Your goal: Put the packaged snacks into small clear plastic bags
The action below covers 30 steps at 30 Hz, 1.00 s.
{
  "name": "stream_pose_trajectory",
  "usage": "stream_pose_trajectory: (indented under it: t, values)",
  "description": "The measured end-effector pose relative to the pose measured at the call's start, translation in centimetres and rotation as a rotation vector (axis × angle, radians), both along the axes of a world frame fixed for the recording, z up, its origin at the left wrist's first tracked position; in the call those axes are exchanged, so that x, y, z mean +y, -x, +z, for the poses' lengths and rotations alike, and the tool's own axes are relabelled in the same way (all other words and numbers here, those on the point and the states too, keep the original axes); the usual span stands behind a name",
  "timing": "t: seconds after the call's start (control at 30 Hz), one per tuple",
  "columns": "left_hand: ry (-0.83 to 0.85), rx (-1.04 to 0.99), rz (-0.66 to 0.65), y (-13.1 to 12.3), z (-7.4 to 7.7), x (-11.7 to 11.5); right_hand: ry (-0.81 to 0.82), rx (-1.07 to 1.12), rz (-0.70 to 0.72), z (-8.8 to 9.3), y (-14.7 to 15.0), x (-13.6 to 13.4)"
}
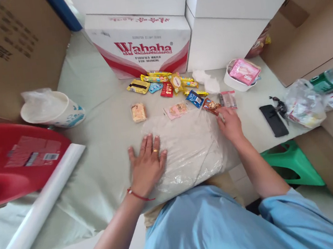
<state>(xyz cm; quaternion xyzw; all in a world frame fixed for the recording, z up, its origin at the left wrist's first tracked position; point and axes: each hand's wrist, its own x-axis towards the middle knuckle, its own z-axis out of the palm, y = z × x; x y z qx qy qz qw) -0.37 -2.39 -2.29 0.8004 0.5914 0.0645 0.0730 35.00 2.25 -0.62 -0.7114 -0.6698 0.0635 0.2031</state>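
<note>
My left hand [148,164] lies flat with its fingers spread, over the left side of a clear plastic sheet or bag [191,149] on the table. At the sheet's upper right is my right hand [231,125], fingers loosely bent and slightly apart. Its fingertips come up to the lower edge of a brown snack packet [210,105]; whether they press on it I cannot tell. Around that packet lie a blue packet [194,98], a pink-edged clear packet [228,99] and a pale pink packet [177,110]. A wrapped yellowish snack [138,112] sits further left.
Several yellow packets [155,78] lie before a Wahaha carton [146,43]. A white tub [237,80], a phone [274,120] and a plastic bag [303,104] are on the right. Leftward are a paper bucket [64,111], a red plastic piece [34,170] and a white roll [41,209].
</note>
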Motion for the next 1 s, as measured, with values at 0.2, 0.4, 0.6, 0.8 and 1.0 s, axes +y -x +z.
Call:
stream_pose_trajectory:
  t: [0.2,0.4,0.6,0.8,1.0]
  values:
    - [-0.038,-0.041,0.005,0.6,-0.3,-2.4,0.349,-0.185,-0.077,1.7,-0.3,6.8]
    - [-0.055,-0.070,0.002,0.9,-0.6,-3.0,0.192,-0.125,-0.061,2.8,0.1,8.0]
    - [-0.051,-0.059,-0.003,1.0,-0.4,-2.8,0.115,-0.165,0.027,1.0,4.4,11.1]
    - [-0.043,-0.068,0.004,0.8,-0.4,-2.9,0.118,-0.148,-0.017,0.8,5.0,11.6]
    - [0.004,-0.081,0.024,0.1,-0.3,-2.6,0.269,0.557,0.014,4.1,2.7,8.6]
